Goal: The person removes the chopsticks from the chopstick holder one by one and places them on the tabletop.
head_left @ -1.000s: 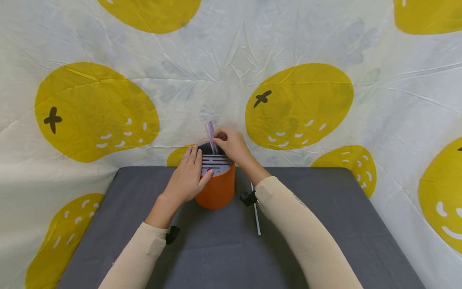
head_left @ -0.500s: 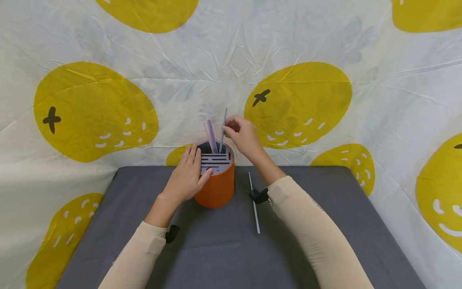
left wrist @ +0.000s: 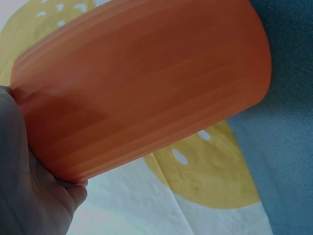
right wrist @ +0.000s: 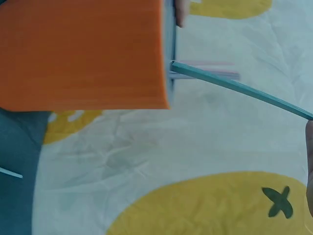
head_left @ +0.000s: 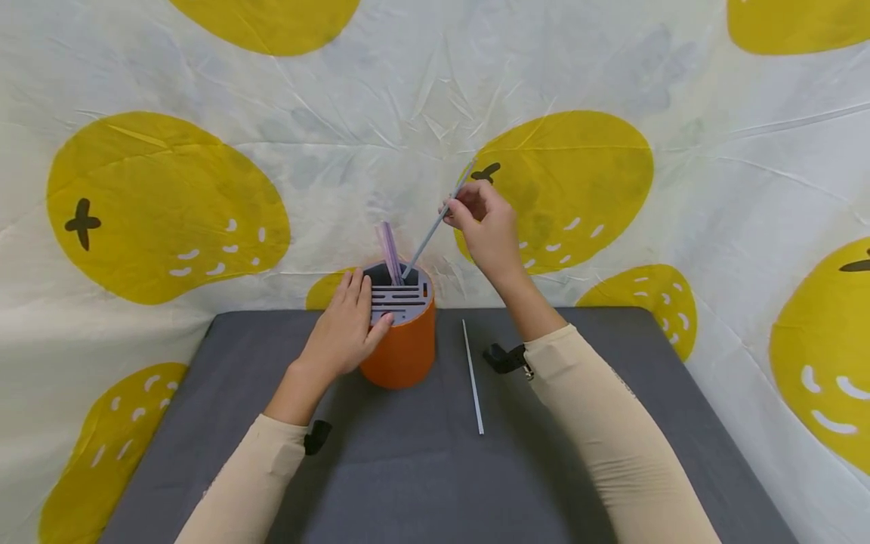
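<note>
An orange cylindrical holder (head_left: pixel 401 355) with a grey slotted top (head_left: pixel 397 296) stands upright on the table. My left hand (head_left: pixel 337 325) rests on its left rim, fingers straight and thumb reaching along the near rim. My right hand (head_left: pixel 491 227), up and right of the holder, pinches a thin grey-blue stick (head_left: pixel 430 236) by its upper part. The stick slants, its lower end at the holder's open back compartment. In the right wrist view the stick (right wrist: pixel 244 91) runs from the holder's mouth to my fingertips. A bundle of thin purplish sticks (head_left: pixel 390 253) stands in that compartment.
A thin pale stick (head_left: pixel 473 378) lies on the dark grey tablecloth (head_left: pixel 408 483), right of the holder. Behind the table hangs a white cloth (head_left: pixel 367 181) printed with yellow fruit shapes.
My right hand has moved up and right, drawing the grey-blue stick partly up and tilting it toward the right. My left hand has stayed on the holder.
</note>
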The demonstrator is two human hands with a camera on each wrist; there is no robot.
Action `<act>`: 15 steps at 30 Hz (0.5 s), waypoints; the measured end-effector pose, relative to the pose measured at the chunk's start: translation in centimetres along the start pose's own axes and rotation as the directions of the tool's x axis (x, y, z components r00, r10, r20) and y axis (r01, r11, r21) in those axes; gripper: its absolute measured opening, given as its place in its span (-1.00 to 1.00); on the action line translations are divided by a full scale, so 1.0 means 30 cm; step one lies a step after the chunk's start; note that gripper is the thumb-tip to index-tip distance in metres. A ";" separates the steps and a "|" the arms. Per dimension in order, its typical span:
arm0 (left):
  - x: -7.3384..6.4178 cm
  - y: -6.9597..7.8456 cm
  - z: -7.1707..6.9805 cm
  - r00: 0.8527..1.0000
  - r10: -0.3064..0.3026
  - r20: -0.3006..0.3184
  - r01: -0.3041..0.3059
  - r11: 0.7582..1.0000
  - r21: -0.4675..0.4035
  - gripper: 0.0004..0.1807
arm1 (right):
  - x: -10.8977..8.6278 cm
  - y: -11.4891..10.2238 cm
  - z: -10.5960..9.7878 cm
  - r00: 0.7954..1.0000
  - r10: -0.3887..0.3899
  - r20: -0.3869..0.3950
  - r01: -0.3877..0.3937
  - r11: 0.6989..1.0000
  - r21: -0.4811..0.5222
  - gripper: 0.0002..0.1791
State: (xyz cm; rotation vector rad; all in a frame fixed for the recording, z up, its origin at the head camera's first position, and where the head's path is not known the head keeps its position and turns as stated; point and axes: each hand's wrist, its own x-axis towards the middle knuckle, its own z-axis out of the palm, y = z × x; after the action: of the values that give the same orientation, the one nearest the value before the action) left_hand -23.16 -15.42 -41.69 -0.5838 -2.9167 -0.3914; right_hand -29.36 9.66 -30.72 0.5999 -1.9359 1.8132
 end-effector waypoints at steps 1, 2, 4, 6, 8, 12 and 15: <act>0.000 0.000 -0.002 1.000 0.002 0.001 -0.002 1.000 0.000 -0.07 | 0.002 -0.007 -0.009 1.000 -0.004 -0.007 0.004 1.000 0.016 -0.82; 0.000 0.001 -0.004 1.000 0.003 0.001 -0.003 1.000 -0.001 -0.08 | 0.005 -0.013 -0.019 1.000 -0.008 -0.014 0.008 0.999 0.031 -0.82; 0.000 0.002 -0.008 1.000 0.006 0.002 -0.006 1.000 -0.001 -0.08 | 0.008 -0.024 -0.041 0.999 -0.014 -0.028 0.016 0.998 0.067 -0.83; 0.000 0.005 -0.010 1.000 0.006 0.003 -0.006 1.000 -0.004 -0.08 | 0.007 -0.034 -0.066 0.999 -0.012 -0.049 0.016 0.995 0.094 -0.86; -0.001 0.007 -0.010 1.000 0.004 0.007 -0.004 1.000 -0.006 -0.08 | 0.003 -0.042 -0.093 0.998 -0.006 -0.069 0.013 0.994 0.104 -0.89; -0.008 0.006 -0.008 1.000 -0.007 0.019 0.007 1.000 -0.001 -0.07 | -0.013 -0.053 -0.148 0.996 -0.004 -0.089 0.010 0.998 0.059 -0.92; -0.012 0.004 -0.005 1.000 -0.009 0.020 0.009 1.000 0.005 -0.07 | -0.031 -0.047 -0.190 0.996 -0.007 -0.093 0.007 1.000 0.000 -0.89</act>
State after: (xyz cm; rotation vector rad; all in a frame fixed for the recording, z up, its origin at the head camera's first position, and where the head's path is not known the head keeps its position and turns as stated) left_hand -22.77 -15.50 -41.58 -0.5781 -2.9398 -0.3813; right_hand -27.71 15.30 -29.74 0.5121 -1.8707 1.8042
